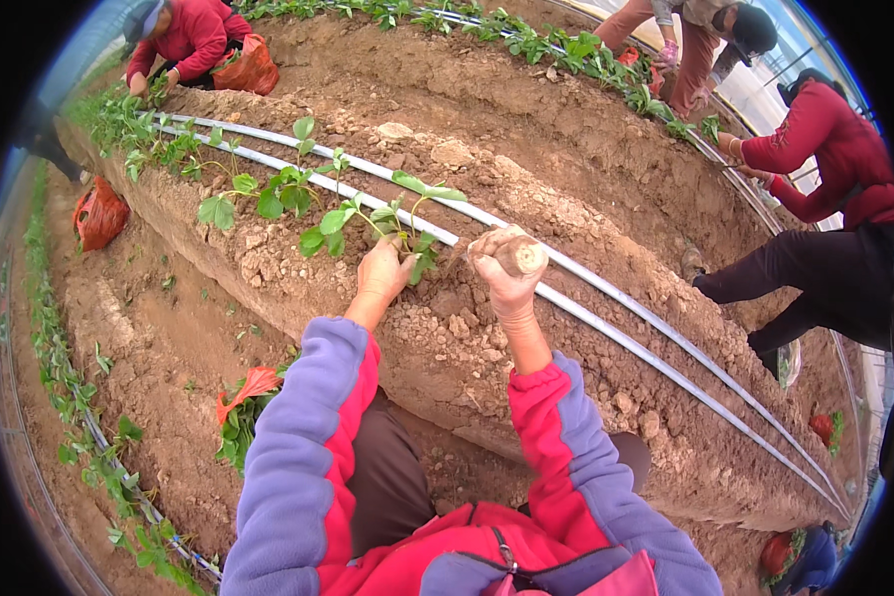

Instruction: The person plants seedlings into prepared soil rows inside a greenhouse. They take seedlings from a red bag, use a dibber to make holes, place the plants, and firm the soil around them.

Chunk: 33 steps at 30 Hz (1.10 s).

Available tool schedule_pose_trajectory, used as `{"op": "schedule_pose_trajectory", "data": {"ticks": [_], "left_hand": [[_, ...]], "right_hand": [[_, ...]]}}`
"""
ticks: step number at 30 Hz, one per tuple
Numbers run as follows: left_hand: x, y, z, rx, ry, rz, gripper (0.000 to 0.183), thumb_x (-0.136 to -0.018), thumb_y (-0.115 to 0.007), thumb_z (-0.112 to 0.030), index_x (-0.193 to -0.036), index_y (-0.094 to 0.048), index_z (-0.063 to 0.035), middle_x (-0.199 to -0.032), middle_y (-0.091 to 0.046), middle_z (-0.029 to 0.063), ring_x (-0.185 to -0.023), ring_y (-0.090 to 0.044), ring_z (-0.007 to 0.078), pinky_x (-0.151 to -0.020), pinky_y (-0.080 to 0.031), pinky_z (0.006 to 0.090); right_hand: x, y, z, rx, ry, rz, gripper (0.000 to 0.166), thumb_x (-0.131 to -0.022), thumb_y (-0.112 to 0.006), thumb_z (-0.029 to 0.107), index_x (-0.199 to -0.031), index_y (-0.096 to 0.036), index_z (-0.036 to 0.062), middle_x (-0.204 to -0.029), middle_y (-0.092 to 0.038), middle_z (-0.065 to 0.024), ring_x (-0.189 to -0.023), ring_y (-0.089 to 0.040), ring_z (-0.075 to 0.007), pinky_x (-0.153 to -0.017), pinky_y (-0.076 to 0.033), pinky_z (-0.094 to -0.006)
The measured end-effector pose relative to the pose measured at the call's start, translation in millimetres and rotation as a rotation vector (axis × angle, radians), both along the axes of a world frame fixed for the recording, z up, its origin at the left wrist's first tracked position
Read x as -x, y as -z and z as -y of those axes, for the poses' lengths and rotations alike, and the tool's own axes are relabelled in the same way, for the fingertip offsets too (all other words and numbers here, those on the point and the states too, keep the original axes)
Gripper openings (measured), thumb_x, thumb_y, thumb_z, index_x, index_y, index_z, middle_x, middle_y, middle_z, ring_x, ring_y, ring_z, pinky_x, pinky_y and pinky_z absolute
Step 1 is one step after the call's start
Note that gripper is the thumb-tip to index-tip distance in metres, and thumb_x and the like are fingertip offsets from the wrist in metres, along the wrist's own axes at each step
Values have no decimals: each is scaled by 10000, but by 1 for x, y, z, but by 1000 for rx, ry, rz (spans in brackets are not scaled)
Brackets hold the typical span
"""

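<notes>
My left hand [384, 270] grips the base of a leafy strawberry seedling [382, 217] at the edge of the soil ridge. To its right, my right hand [503, 277] is closed around the thick wooden handle [524, 257] of a hand tool, its round end facing up at me. The tool's working end is hidden behind my fingers or in the soil. Two grey drip irrigation pipes [617, 316] run along the ridge top, passing just beyond both hands. Several planted strawberry seedlings [287, 192] stand along the ridge to the left.
A red mesh bag [259, 384] of seedlings lies by my left arm. Another red bag [100, 214] sits in the furrow. A person in red [186, 37] crouches at upper left. Two people [812, 153] [689, 45] bend over the far ridge at right. Clods [451, 153] cover the ridge.
</notes>
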<state>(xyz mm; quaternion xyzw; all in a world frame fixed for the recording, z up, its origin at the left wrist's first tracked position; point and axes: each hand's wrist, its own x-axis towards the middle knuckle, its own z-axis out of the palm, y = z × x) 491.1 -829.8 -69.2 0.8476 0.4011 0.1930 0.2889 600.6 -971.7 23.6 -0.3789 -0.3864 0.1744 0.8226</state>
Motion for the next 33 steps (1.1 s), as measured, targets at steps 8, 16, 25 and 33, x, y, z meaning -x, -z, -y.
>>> {"op": "schedule_pose_trajectory", "data": {"ticks": [8,16,25,33], "left_hand": [[13,32,-36,-172,277,101,257,-773,-546,-203,-988,-570,-65,-905,-586,145,-840,-571,299,-730,-453,329],[48,-54,73,830,162,-15,480,-780,-629,-190,-1158,-444,40,-1042,-576,158,-856,-601,200,-645,-493,277],[3,-40,142,2186,-91,1239,493,-774,-630,-257,-1147,-407,-25,-1127,-479,177,-1019,-508,309,-795,-507,355],[7,-34,157,1945,-52,1014,217,-807,-604,-256,-932,-537,-92,-837,-593,67,-712,-569,184,-535,-488,253]], "right_hand": [[7,-7,-5,-149,-27,-48,172,-629,-632,-32,-741,-508,10,-714,-537,-66,-673,-536,-146,-582,-465,-277],[-10,-51,51,-170,167,-352,217,-724,-611,-21,-850,-458,67,-706,-500,-51,-584,-531,-205,-516,-466,-348],[-4,-46,122,-255,128,-486,83,-781,-535,148,-780,-460,115,-590,-422,-29,-563,-444,-180,-575,-379,-346],[-20,-42,156,-314,27,-476,122,-725,-543,196,-723,-436,136,-540,-352,-5,-497,-379,-165,-521,-341,-323]]}}
